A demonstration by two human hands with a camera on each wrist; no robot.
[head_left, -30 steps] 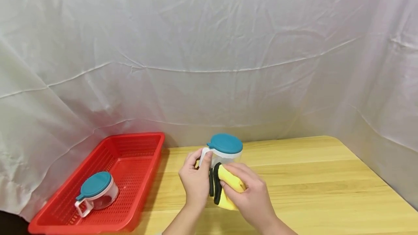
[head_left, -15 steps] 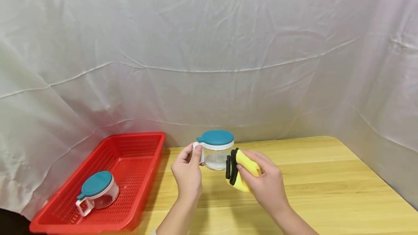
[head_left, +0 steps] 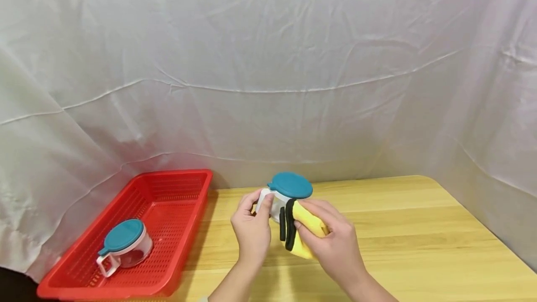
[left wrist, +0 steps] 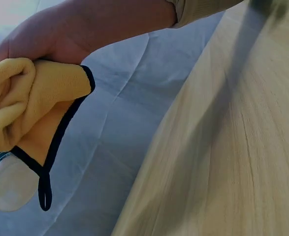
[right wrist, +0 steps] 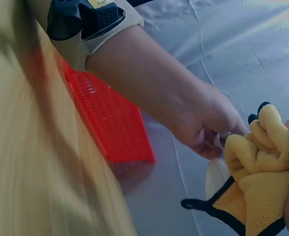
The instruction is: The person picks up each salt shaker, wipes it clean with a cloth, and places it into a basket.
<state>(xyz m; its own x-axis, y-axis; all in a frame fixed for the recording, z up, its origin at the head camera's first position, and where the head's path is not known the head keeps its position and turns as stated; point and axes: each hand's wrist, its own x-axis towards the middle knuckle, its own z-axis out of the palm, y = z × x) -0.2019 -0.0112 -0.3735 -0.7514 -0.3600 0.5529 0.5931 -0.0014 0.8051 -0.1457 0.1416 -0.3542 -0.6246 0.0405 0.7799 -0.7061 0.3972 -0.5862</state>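
White sheet backdrop, wooden worktop [head_left: 419,227], jar being wiped.
Head view: left hand [head_left: 251,232] pinches white handle of teal-lidded jar [head_left: 289,188], lifted over worktop; right hand [head_left: 335,246] clamps yellow cloth [head_left: 304,229] against its side. Second jar [head_left: 123,246] in red basket [head_left: 176,190]. Left wrist view: cloth bunched on glass. Right wrist view: same, basket behind.

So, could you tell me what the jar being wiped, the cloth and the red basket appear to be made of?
Jar: clear body, glass or hard plastic, I cannot tell which; its teal lid and white handle look like smooth matte plastic.
Cloth: soft yellow fabric, likely microfibre, going by its fuzzy nap and black stitched edge.
Basket: glossy red plastic, moulded with a perforated grid.
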